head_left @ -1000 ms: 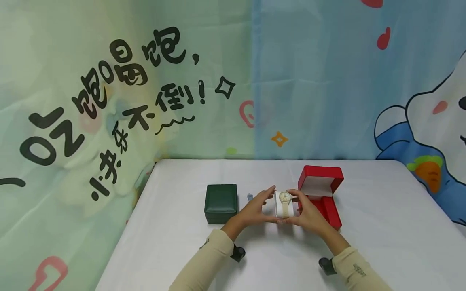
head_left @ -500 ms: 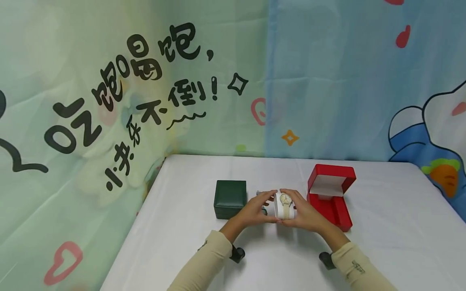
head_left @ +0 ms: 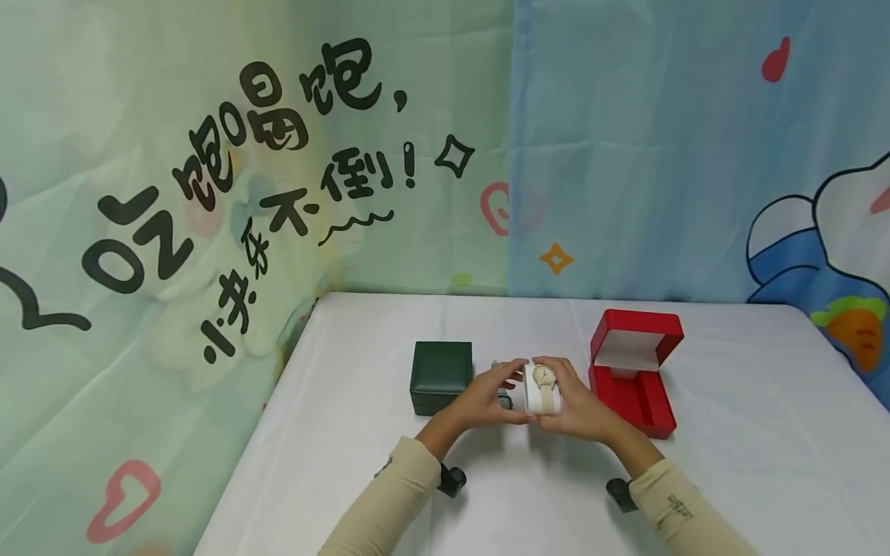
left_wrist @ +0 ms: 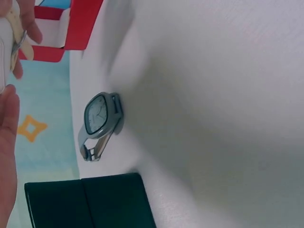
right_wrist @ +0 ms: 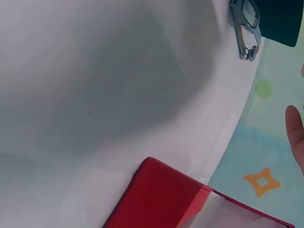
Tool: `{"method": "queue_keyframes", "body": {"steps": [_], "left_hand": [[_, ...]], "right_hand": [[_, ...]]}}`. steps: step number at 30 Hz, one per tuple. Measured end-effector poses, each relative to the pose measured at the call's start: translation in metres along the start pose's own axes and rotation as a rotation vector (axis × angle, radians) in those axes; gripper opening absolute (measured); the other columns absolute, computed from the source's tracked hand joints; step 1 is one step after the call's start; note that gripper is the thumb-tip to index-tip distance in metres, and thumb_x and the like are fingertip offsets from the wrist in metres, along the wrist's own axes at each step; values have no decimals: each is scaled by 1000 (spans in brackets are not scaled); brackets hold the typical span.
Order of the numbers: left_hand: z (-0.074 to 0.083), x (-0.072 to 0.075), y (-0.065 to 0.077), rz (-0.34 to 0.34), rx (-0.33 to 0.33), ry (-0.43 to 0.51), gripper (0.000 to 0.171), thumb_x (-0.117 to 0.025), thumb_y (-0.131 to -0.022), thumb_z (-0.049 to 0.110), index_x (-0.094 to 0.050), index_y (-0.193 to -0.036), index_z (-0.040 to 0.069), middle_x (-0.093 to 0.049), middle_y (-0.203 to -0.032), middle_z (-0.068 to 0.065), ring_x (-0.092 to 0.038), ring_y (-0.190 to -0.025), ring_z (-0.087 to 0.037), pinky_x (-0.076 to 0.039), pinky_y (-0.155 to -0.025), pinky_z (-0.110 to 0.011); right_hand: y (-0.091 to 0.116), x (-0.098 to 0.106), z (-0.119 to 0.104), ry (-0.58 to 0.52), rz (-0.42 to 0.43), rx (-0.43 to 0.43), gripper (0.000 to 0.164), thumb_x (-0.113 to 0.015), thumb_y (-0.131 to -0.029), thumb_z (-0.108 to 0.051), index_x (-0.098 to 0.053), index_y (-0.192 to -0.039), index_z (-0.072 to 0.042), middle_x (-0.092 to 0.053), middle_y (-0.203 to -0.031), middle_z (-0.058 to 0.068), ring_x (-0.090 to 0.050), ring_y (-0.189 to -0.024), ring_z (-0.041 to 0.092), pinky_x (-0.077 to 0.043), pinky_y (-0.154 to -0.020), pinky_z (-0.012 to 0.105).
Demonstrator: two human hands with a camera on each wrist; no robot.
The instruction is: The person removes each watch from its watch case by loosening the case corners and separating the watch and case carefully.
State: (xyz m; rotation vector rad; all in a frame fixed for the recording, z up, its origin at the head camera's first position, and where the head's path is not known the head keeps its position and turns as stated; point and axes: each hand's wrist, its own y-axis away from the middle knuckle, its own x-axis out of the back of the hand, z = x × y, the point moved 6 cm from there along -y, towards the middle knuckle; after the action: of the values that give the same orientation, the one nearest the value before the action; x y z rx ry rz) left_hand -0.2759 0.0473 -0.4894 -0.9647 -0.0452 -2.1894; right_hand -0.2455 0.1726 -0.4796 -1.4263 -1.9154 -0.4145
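Note:
A gold-faced wristwatch (head_left: pixel 544 376) with a cream strap is wrapped around a white watch cushion (head_left: pixel 531 397), held upright over the table. My left hand (head_left: pixel 483 400) grips the cushion from the left, fingers at the top and thumb at the bottom. From the other side my right hand (head_left: pixel 582 405) holds it the same way. In the left wrist view the strap (left_wrist: pixel 15 33) shows at the upper left edge. Behind the left hand, a grey-blue watch (left_wrist: pixel 99 116) with a square dark-rimmed face stands on the table.
A closed dark green box (head_left: pixel 441 377) stands left of my hands. To the right is a red box (head_left: pixel 647 405) with its lid raised, white lining inside the lid and a red interior. White cloth covers the table (head_left: pixel 751 432); a printed curtain (head_left: pixel 626 154) hangs behind.
The head view has turned a little to the left. Both hands have shifted slightly left over the table with the cushion, farther from the red box.

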Motion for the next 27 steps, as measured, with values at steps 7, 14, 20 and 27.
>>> {"method": "queue_keyframes", "body": {"steps": [7,14,20,27], "left_hand": [[3,2,1,-39,-30,-23,76,-76,-73,19,-35,-137,6,-50,-127,-11,-54,-112,-18,-43,-93,-17],[3,1,2,-43,-36,0,74,-77,-72,17,-38,-134,6,-53,-123,-10,-55,-111,-19,-43,-94,-18],[9,2,5,-42,-17,54,72,-77,-71,14,-39,-131,5,-52,-122,-12,-55,-111,-21,-43,-94,-18],[6,2,7,-10,-42,-9,72,-78,-70,18,-40,-130,7,-54,-121,-9,-56,-110,-17,-43,-94,-17]], "right_hand": [[6,4,-1,53,17,28,81,-78,-61,-15,-30,-126,-4,-41,-119,11,-41,-105,22,-50,-75,25],[10,5,0,26,33,42,81,-81,-61,-17,-31,-123,-4,-43,-116,10,-43,-103,20,-51,-74,25],[11,9,-4,36,45,119,81,-82,-59,-22,-36,-124,-6,-45,-115,7,-38,-101,8,-49,-73,26],[9,7,-7,59,24,106,81,-84,-57,-23,-36,-120,-4,-45,-112,7,-40,-101,14,-50,-74,28]]}}
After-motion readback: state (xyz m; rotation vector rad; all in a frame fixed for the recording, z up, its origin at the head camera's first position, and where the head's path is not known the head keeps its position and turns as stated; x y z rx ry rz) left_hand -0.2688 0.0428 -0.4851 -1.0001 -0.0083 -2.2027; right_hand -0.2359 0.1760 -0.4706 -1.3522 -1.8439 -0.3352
